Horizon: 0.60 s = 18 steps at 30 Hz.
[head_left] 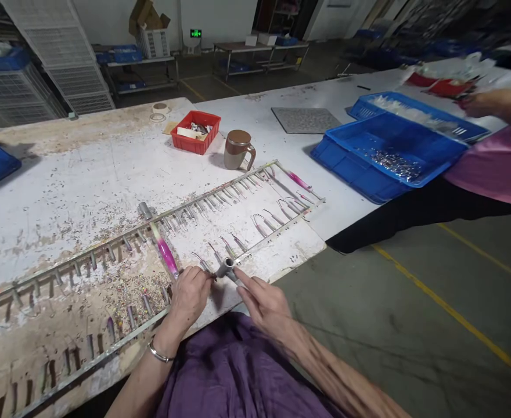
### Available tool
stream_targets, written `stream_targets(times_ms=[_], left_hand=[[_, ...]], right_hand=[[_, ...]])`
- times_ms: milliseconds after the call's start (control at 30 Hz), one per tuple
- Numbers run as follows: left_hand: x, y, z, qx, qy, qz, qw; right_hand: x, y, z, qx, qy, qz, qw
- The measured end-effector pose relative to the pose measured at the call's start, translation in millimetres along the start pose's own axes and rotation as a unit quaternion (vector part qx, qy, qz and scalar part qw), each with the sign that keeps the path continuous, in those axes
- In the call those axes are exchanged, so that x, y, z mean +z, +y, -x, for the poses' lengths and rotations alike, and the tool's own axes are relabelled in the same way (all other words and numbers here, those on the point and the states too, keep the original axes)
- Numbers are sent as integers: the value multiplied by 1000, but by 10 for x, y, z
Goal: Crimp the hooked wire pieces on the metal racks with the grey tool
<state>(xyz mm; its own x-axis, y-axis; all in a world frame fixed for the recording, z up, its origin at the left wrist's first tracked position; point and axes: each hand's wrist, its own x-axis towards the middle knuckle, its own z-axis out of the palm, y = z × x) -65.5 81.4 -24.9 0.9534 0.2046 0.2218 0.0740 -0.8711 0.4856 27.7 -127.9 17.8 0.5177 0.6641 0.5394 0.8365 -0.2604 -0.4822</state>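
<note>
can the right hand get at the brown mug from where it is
Probably yes, with a forward stretch: the right hand is at the grey tube, and the mug stands beyond the metal rack, which looks low enough to reach over. Nothing tall seems to stand between.

Bright green sign (195, 33) by the pale back wall (218, 23), its tiny marks illegible.

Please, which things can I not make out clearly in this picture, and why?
All in the head view:
- What the left hand grips: hidden by its own fingers.
- Metal frame: far end at left cut off by the picture edge.
- Shiny pieces in the right blue bin: too small to identify.
- Co-worker's hand: blurred; anything held is unclear.
</note>
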Motion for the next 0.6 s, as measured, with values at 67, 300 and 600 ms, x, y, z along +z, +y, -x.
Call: stream_targets(times_ms=[67, 300, 600], left_hand=[[6, 4, -2, -13, 4, -6, 1000], [1, 5, -3, -14, -5, -3, 1000], [-4, 31, 21, -23, -2, 5, 1000]], right_hand=[[-18, -7, 10, -1, 39, 10, 999], [-57, 59, -36, -42, -11, 45, 998], [-52, 48, -45, -71, -3, 82, 994]])
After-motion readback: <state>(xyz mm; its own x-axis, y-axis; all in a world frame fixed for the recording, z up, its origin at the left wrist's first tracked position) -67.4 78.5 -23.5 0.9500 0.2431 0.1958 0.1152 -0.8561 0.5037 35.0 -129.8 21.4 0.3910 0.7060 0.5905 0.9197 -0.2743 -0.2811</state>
